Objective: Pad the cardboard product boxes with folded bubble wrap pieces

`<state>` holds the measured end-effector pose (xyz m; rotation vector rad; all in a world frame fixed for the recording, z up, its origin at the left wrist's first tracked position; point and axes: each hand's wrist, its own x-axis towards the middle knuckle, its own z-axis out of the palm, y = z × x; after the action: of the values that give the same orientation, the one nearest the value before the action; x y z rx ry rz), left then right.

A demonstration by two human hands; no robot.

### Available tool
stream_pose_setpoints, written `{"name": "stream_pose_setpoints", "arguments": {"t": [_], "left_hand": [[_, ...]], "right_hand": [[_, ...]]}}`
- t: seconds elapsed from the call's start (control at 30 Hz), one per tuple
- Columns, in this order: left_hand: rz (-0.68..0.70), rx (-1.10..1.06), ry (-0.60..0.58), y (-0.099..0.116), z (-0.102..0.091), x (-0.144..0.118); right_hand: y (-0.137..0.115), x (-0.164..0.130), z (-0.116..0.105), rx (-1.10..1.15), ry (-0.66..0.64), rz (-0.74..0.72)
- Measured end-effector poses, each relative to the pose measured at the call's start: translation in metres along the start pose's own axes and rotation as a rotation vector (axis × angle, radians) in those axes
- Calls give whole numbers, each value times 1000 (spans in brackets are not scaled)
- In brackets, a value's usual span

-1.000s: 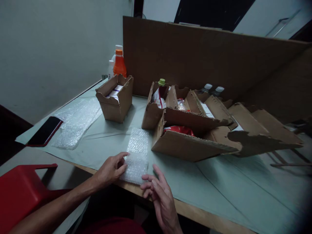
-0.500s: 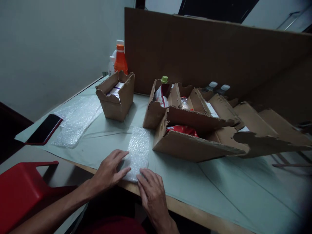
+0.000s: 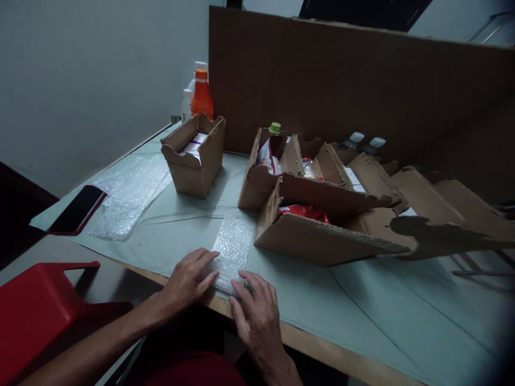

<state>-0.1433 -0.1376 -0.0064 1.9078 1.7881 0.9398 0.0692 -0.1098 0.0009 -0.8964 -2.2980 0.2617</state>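
Note:
A strip of bubble wrap (image 3: 234, 239) lies on the table near its front edge. Its near end looks doubled over into a thicker, folded part. At the left edge of this fold is my left hand (image 3: 192, 277), index finger and thumb apart, fingertips touching the plastic. On the other side my right hand (image 3: 257, 303) has its fingers spread, the tips at the right edge and near corner of the fold. Neither hand is closed round it. Whether anything lies inside the fold I cannot tell.
Loose bubble wrap (image 3: 131, 198) and a phone (image 3: 77, 210) lie to the left. A small cardboard bin (image 3: 189, 177) holds white boxes. Joined cardboard bins (image 3: 325, 241) with packets stand at the right. An orange bottle (image 3: 201, 99) is behind; a red stool (image 3: 36, 316) is lower left.
The bubble wrap strip has turned slightly, its far end leaning more to the right. My right hand has shifted a little right, its fingers spread wider. The view has moved slightly.

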Motion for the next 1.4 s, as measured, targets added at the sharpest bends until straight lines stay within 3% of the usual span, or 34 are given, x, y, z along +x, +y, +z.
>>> {"name": "stream_pose_setpoints", "arguments": {"t": [0.13,0.27,0.37,0.5,0.67,0.83,0.93,1.1,1.2,1.3,1.4], "left_hand": [[82,65,77,0,-2,-3],[184,2,-20,2,-14,-17],[124,-76,-78,2,-18,-19],[30,-28,-27,-5,-9,-2],[109,102,110,-10,2,15],[216,13,23,1,-12,3],[154,-38,-5,2,-17,0],[81,89,70,-7,-1,17],[44,101,133,-7,5,23],[-48,-32,187,-1,2,18],[-229,-268,199,8,-6,6]], "right_hand": [[-1,3,4,-3,-118,-12],[0,7,2,130,-108,57],[0,5,-3,194,-132,107],[2,1,-2,55,-11,93],[2,8,5,-51,-120,16],[6,16,6,60,-114,59],[7,17,2,129,-146,118],[1,17,1,-104,-78,94],[0,21,5,-124,-143,62],[7,27,8,-64,-154,106],[16,31,9,127,-76,272]]}}
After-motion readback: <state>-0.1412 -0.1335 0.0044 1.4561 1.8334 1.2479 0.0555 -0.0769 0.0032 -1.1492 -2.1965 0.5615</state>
